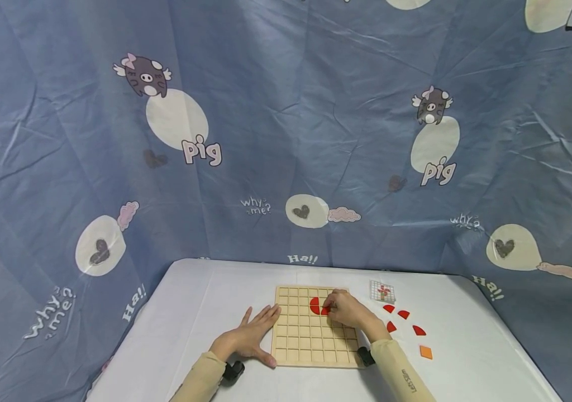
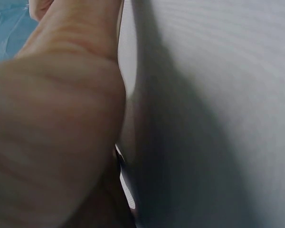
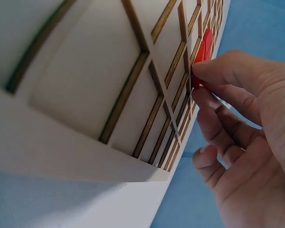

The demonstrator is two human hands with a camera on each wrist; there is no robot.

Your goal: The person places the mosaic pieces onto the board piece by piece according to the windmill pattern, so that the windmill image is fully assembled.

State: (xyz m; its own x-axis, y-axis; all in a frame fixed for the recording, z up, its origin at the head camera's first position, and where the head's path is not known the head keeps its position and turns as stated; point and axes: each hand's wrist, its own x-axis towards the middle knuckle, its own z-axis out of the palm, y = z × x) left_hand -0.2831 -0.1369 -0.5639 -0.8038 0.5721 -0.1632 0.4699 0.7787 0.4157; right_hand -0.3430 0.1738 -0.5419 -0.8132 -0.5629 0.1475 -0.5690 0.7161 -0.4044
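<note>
A wooden grid board [image 1: 311, 338] lies on the white table. My left hand [image 1: 252, 335] rests beside its left edge, fingers spread and straight, fingertips and thumb touching the frame. The left wrist view holds mostly blurred skin and tabletop. Over the board's upper right part, my right hand [image 1: 344, 308] pinches a red quarter-circle piece [image 3: 195, 81] between thumb and index finger, low against the grid cells. Left of those fingertips, red quarter-circle pieces [image 1: 314, 306] sit in the cells as a half disc. The fingers partly hide the pinched piece.
Right of the board lie several loose red quarter-circle pieces [image 1: 419, 330] and an orange square piece [image 1: 425, 352]. A pattern card [image 1: 382, 291] with a gridded red figure lies near the board's upper right corner. A blue printed cloth [image 1: 276, 139] hangs behind the table.
</note>
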